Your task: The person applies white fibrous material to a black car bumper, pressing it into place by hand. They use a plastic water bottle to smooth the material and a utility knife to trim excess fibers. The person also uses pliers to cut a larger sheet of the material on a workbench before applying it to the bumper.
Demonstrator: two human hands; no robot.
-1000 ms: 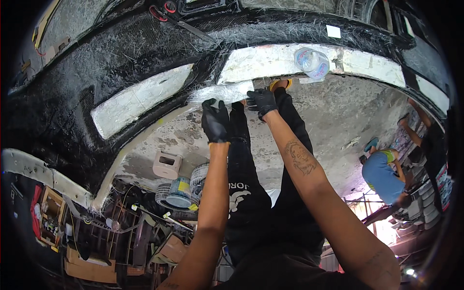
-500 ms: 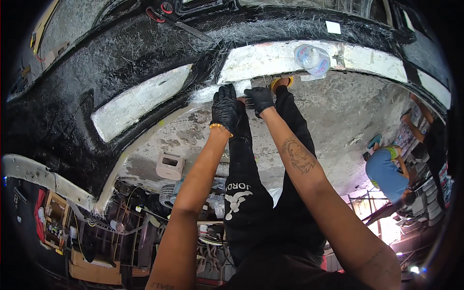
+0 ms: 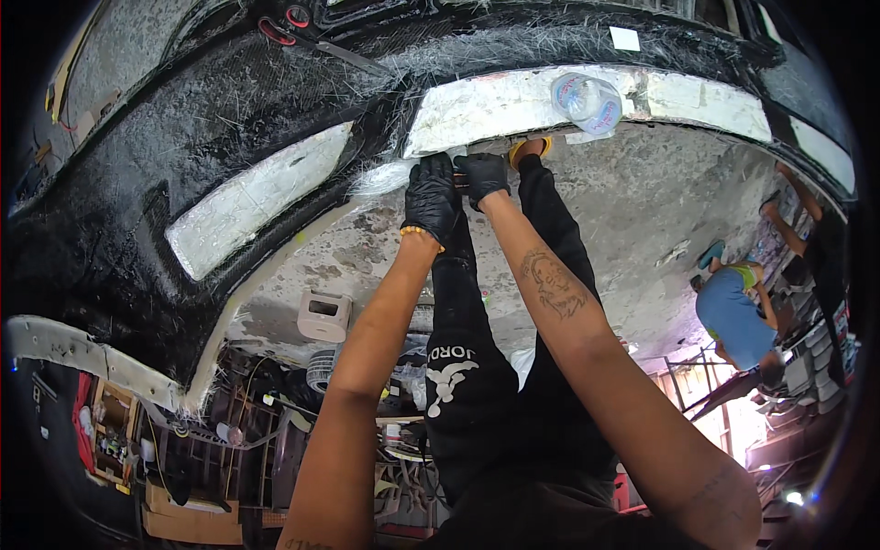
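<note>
My gloved left hand [image 3: 429, 197] lies with straight fingers against a pale translucent sheet [image 3: 380, 181] at the lower edge of a white panel [image 3: 463, 115]. My gloved right hand [image 3: 481, 176] is beside it at that edge, fingers curled; what they hold is hidden. The panel sits on a long black, fibre-strewn moulded body [image 3: 247, 110]. A clear plastic container [image 3: 587, 101] stands on the panel to the right. Red-handled scissors [image 3: 344, 55] lie above, near a small white square [image 3: 624, 38]. Another white panel [image 3: 257, 202] is to the left.
My legs [image 3: 456, 312] stretch over the stained concrete floor [image 3: 646, 229]. A grey plastic object [image 3: 323, 316] and a tyre [image 3: 319, 371] are at lower left, beside cluttered wooden shelving [image 3: 115, 431]. A crouching person in blue [image 3: 733, 312] and another person's dark-clothed legs [image 3: 816, 261] are at right.
My left hand has moved right and up, its fingers straightened, and now lies next to my right hand. My right hand has shifted slightly up and left; the pale sheet is more covered.
</note>
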